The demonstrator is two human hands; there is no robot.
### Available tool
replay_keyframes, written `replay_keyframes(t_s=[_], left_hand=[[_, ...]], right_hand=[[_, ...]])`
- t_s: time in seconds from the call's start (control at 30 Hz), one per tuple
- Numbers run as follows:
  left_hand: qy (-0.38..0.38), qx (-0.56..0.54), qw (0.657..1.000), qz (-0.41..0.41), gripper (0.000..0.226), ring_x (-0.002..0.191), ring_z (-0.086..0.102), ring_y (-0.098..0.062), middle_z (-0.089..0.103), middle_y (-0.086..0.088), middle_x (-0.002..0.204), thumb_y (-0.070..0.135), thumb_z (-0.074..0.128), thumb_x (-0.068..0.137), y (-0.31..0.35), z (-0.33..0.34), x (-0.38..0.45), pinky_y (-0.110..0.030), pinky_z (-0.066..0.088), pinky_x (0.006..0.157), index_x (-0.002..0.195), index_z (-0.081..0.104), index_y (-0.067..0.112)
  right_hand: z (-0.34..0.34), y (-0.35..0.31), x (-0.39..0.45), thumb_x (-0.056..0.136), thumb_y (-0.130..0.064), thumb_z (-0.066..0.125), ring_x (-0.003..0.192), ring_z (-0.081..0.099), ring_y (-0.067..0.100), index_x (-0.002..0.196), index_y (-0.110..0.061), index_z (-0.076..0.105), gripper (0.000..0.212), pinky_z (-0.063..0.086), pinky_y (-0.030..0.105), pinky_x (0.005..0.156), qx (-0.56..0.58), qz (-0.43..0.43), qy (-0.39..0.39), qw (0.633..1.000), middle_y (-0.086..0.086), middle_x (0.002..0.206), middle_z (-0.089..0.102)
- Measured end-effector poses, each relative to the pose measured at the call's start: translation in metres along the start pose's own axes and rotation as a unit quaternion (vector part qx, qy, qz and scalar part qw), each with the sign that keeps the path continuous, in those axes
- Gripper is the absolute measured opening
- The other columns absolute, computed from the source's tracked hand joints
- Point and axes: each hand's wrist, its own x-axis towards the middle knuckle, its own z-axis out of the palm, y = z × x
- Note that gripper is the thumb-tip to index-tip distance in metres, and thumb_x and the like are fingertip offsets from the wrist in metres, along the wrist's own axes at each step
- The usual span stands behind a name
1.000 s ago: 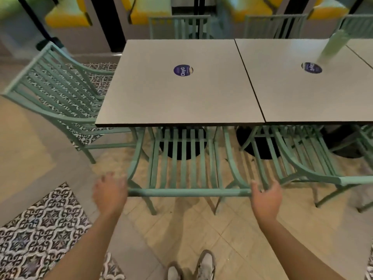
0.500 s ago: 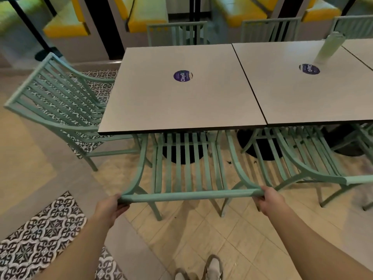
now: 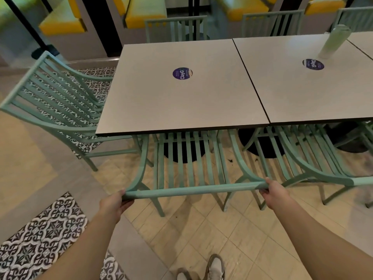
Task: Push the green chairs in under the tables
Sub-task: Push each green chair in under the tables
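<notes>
- We gripped the top rail [image 3: 193, 190] of the middle green chair [image 3: 187, 162] at both ends: the left hand [image 3: 113, 205] curled round its left corner, the right hand [image 3: 276, 191] curled round its right corner.
- This chair stood at the near edge of the left table [image 3: 161, 102], its slatted back leaning toward us and its seat already hidden beneath the tabletop; we judged it nearly home, with perhaps a short push left.
- The neighbouring chair [image 3: 314, 164], at the right table [image 3: 302, 93], also sat mostly under its top, though its back rail reached past the table edge toward us.
- The chair at the left end [image 3: 58, 106] stood close against the table's side with its back angled outward; how far its seat lay under we could not tell, and we judged it possibly still to be pushed.
- The far chairs [image 3: 175, 29] showed only their backs beyond the tables, so we could not tell how far under they sat.
- The chairs looked like painted metal, mint green, with narrow parallel slats, curved side posts and a rounded tubular rail.
- The tabletops were flat, square, matt grey with dark edges, each carrying a round purple sticker [image 3: 182, 73].
- A pale green bottle [image 3: 334, 41] stood on the right table.
- The floor [image 3: 222, 235] was smooth cream tile bordered by patterned black-and-white tile.
</notes>
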Motion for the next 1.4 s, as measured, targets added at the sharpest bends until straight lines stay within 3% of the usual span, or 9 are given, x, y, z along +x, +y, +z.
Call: replay_keyframes(t_s=[0.2,0.33,0.53,0.73,0.8,0.9,1.07,1.2,1.4], left_hand=[[0.019,-0.028,0.999,0.015,0.039,0.101,0.059,-0.037,0.055,-0.030,0.125,0.004,0.057,0.094,0.006,0.003,0.005,-0.039,0.050,0.083,0.128,0.045,-0.011],[0.040,-0.035,0.999,0.011,0.043,0.110,0.059,-0.041,0.053,-0.030,0.128,0.005,0.057,0.094,0.018,0.006,0.010,-0.039,0.050,0.081,0.131,0.042,-0.011],[0.048,-0.043,0.998,0.005,0.040,0.109,0.060,-0.039,0.055,-0.028,0.125,0.006,0.057,0.094,0.028,0.012,0.020,-0.038,0.052,0.083,0.129,0.044,-0.009],[0.042,-0.043,0.998,-0.007,0.041,0.111,0.060,-0.037,0.055,-0.027,0.127,0.006,0.056,0.095,0.040,0.015,0.023,-0.039,0.053,0.084,0.131,0.044,-0.007],[0.039,-0.040,0.998,-0.009,0.040,0.104,0.062,-0.035,0.057,-0.027,0.125,0.007,0.057,0.094,0.040,0.013,0.023,-0.037,0.054,0.078,0.130,0.046,-0.006],[0.032,-0.038,0.999,-0.007,0.040,0.098,0.063,-0.034,0.058,-0.026,0.123,0.008,0.058,0.094,0.039,0.012,0.020,-0.036,0.054,0.076,0.129,0.046,-0.006],[0.001,-0.064,0.998,-0.009,0.038,0.102,0.060,-0.034,0.056,-0.026,0.123,0.010,0.056,0.096,0.039,0.012,0.014,-0.039,0.052,0.082,0.130,0.045,-0.005],[-0.027,-0.097,0.994,-0.037,0.042,0.112,0.057,-0.035,0.053,-0.024,0.127,0.018,0.049,0.100,0.040,0.007,0.014,-0.043,0.050,0.084,0.136,0.040,-0.001],[-0.043,-0.070,0.996,-0.033,0.040,0.105,0.057,-0.037,0.050,-0.027,0.129,0.015,0.045,0.101,0.046,0.003,0.014,-0.043,0.050,0.082,0.136,0.038,-0.004]], right_hand=[[0.011,-0.002,-0.001,0.092,-0.010,0.060,0.117,0.055,0.033,0.131,0.004,0.045,0.044,0.047,0.039,0.101,-0.013,-0.007,-0.010,1.000,0.022,0.129,0.053],[0.021,-0.001,-0.003,0.091,-0.012,0.062,0.115,0.056,0.032,0.129,0.004,0.046,0.043,0.047,0.039,0.101,-0.013,-0.006,-0.018,1.000,0.021,0.121,0.055],[0.036,-0.002,-0.002,0.091,-0.013,0.063,0.100,0.057,0.028,0.127,0.001,0.047,0.042,0.050,0.039,0.097,-0.019,-0.012,-0.023,0.999,0.018,0.113,0.055],[0.048,-0.003,-0.001,0.091,-0.012,0.063,0.100,0.059,0.030,0.126,0.000,0.047,0.041,0.051,0.042,0.096,-0.014,-0.017,-0.004,1.000,0.018,0.109,0.055],[0.049,-0.003,-0.004,0.091,-0.012,0.062,0.105,0.059,0.030,0.118,0.001,0.051,0.032,0.050,0.041,0.097,-0.015,-0.016,0.001,1.000,0.017,0.109,0.055],[0.051,-0.003,-0.005,0.091,-0.012,0.063,0.109,0.059,0.031,0.090,-0.005,0.051,0.014,0.050,0.041,0.098,-0.007,-0.003,0.007,1.000,0.018,0.112,0.057],[0.050,0.000,-0.010,0.092,-0.016,0.063,0.111,0.058,0.030,0.128,-0.001,0.047,0.043,0.049,0.041,0.099,0.002,-0.011,-0.007,1.000,0.017,0.120,0.057],[0.049,0.004,-0.011,0.094,-0.021,0.060,0.095,0.060,0.024,0.131,-0.001,0.045,0.045,0.048,0.039,0.100,0.036,0.010,-0.033,0.999,0.013,0.105,0.060],[0.051,0.001,-0.010,0.095,-0.020,0.057,0.114,0.057,0.028,0.132,0.001,0.044,0.044,0.047,0.038,0.102,0.003,-0.001,-0.020,1.000,0.015,0.109,0.056]])
